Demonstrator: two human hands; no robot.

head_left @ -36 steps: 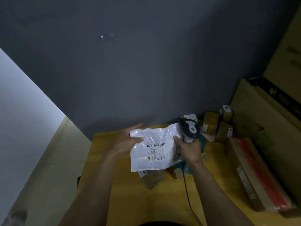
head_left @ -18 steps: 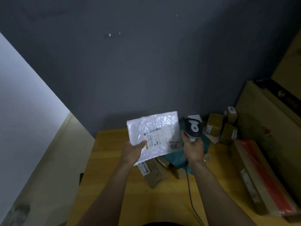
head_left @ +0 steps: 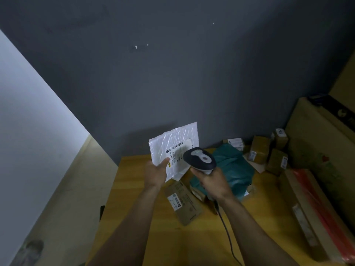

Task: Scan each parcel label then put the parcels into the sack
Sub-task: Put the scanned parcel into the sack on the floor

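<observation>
Head view: left hand [head_left: 156,172] holds mailer [head_left: 173,148], right hand [head_left: 211,181] scanner [head_left: 199,159].

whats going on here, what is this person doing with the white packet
A person is scanning a parcel. Their left hand holds up a white bubble-padded mailer by its lower corner, label towards them; their right hand grips a grey corded handheld scanner pointed at that label. A teal plastic bag and small brown cardboard boxes wait on the yellow wooden table.
</observation>
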